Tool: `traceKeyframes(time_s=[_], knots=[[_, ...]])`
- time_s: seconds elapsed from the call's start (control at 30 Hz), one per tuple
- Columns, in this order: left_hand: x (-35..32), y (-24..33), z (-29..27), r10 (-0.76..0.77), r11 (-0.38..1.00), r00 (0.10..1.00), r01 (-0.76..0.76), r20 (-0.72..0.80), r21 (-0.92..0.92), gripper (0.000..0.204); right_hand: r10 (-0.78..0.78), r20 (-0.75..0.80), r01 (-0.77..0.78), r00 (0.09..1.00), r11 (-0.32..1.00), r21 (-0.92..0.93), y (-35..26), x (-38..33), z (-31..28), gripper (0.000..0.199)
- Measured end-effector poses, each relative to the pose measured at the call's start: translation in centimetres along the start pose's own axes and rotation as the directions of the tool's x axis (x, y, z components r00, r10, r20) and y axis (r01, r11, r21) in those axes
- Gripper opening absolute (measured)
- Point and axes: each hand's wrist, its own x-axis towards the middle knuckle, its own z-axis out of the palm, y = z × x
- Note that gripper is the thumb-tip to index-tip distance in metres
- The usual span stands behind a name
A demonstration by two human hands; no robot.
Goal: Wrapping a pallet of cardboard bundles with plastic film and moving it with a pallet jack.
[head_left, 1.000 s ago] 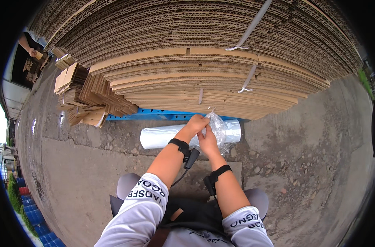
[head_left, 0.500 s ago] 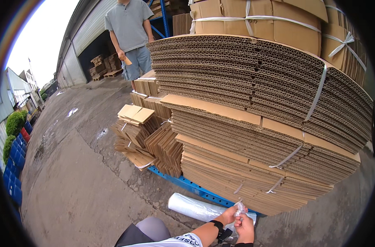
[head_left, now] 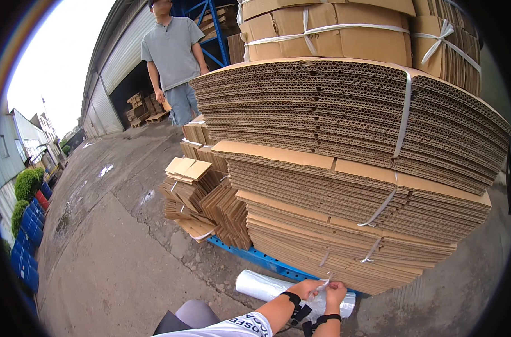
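both hands, left hand (head_left: 307, 289) and right hand (head_left: 335, 293), pinch a thin clear plastic film strip (head_left: 324, 283) at the lower centre of the frame, above the clear plastic film roll (head_left: 267, 285); a hard pull could tear it.

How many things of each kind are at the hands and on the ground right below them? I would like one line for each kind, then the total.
Hands: 2, left hand, right hand
Roll of clear plastic film: 1
Blue pallet: 1
Thin strip of film pinched between the hands: 1
Total: 5
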Motion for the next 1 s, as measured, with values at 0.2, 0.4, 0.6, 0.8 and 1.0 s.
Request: traceKeyframes(time_s=[0.2, 0.4, 0.6, 0.8, 1.0], knots=[[1.4, -0.9, -0.8, 0.286, 0.940, 0.920, -0.215, -0.266, 0.267, 0.027, 0.453, 0.310, -0.506, 0.836, 0.855, 0.114, -4.4, 0.1, -0.9, 0.015], [4.3, -3.0, -0.9, 0.570, 0.798, 0.761, -0.422, -0.312, 0.430, 0.027, 0.282, 0.340, -0.346, 0.897, 0.927, 0.147, -5.3, -0.3, -1.5, 0.020], [1.0, -2.7, 3.3, 0.560, 0.809, 0.646, -0.290, -0.519, 0.511, 0.033, 0.076, 0.072, -0.055, 0.994, 0.964, -0.260, -6.5, -1.1, -1.5, 0.016], [1.0, -2.6, 2.4, 0.475, 0.873, 0.695, -0.297, -0.539, 0.387, 0.035, -0.094, -0.018, 0.080, 0.995, 0.920, -0.383, -6.9, -2.3, -0.6, 0.010], [-1.0, -1.8, 1.7, 0.356, 0.925, 0.913, -0.315, -0.197, 0.214, 0.031, 0.083, 0.014, -0.076, 0.996, 0.964, -0.254, -6.0, -1.7, -1.9, 0.009]])
